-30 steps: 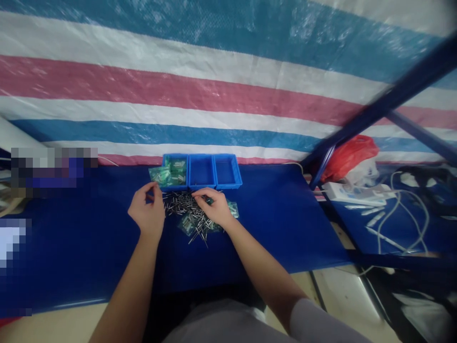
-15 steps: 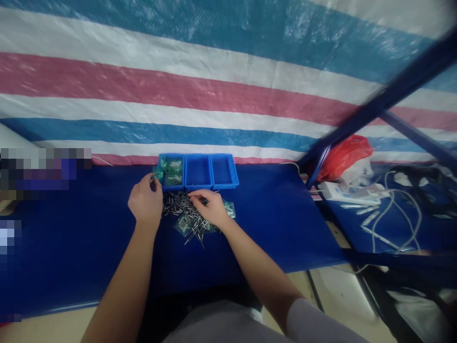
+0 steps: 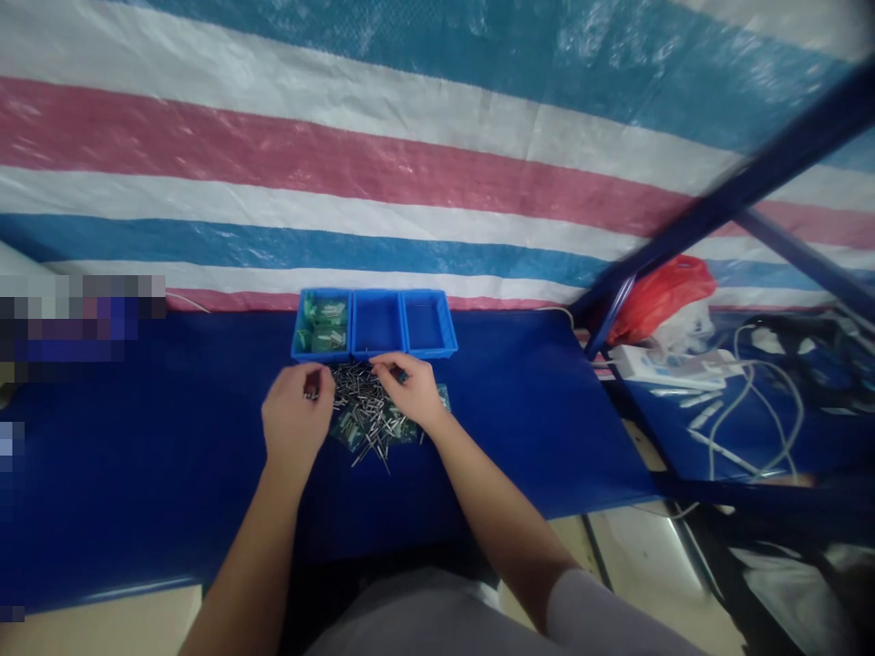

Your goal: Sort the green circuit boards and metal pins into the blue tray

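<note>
Centrally, metal pins (image 3: 367,397) between left hand (image 3: 298,412) and right hand (image 3: 412,390); both curled, grasp unclear.

dim, soft light is filling a wide, bending view
glare is speckling the striped sheet (image 3: 424,169) and streaking the desk (image 3: 157,492) at its near left edge; shadow is lying along its near middle; the right side is smearing, metal pieces (image 3: 362,392) are blurring together, and coarse pixel blocks (image 3: 102,314) are masking the left.

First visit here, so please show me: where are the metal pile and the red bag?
Metal pile (image 3: 369,401), head view: on its middle.
Red bag (image 3: 662,299), head view: on its crumpled side.
</note>
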A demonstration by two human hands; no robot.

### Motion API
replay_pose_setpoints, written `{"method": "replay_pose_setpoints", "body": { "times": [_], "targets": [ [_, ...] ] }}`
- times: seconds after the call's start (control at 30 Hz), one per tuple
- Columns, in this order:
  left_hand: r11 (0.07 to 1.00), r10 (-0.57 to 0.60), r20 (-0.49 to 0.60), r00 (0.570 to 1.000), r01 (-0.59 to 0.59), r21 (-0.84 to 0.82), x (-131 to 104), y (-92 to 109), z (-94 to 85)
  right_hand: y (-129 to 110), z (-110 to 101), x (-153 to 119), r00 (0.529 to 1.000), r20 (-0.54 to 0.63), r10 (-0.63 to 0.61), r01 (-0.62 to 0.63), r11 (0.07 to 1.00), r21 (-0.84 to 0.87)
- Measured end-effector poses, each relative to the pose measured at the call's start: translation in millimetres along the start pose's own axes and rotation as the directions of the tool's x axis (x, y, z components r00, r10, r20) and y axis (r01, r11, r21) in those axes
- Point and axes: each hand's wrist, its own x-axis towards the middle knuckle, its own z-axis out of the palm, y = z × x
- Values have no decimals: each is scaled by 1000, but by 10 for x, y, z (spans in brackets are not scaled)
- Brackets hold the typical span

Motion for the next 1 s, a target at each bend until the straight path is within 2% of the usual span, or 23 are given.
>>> {"method": "replay_pose_setpoints", "body": {
  "times": [0.07, 0.13, 0.17, 0.23, 0.37, 0.57, 0.73, 0.9, 1.0],
  "targets": [
    [995, -104, 238, 966, 99, 34, -224, 62, -110, 4, 1, -6, 1000, 5, 1, -1, 1000, -3],
    [978, -208, 403, 891, 187, 91, -422, 90, -200, 4, 2, -12, 1000, 6, 0, 0, 1000, -2],
    [973, -232, 445, 865, 206, 106, -504, 94, -233, 3, 3, -16, 1000, 6, -1, 1, 1000, -2],
    [967, -253, 476, 842, 214, 135, -629, 93, -268, -1, 9, -23, 1000, 11, -6, 6, 1000, -8],
    [959, -279, 498, 821, 211, 189, -740, 82, -235, -5, 27, -30, 1000, 16, -19, 20, 999, -28],
    [954, -281, 479, 832, 186, 235, -739, 88, -150, 7, 35, -24, 999, 26, -25, 26, 999, -33],
    [968, -206, 480, 853, 107, 226, -739, 87, -132, -16, 43, -22, 999, 29, -19, 20, 999, -35],
    [962, -232, 438, 869, 139, 234, -766, 52, -92, -31, 44, -22, 999, 36, -14, 16, 999, -46],
    [966, -184, 412, 893, 85, 245, -800, 32, -57, -24, 46, -22, 999, 37, -17, 19, 999, -46]
  ]
}}
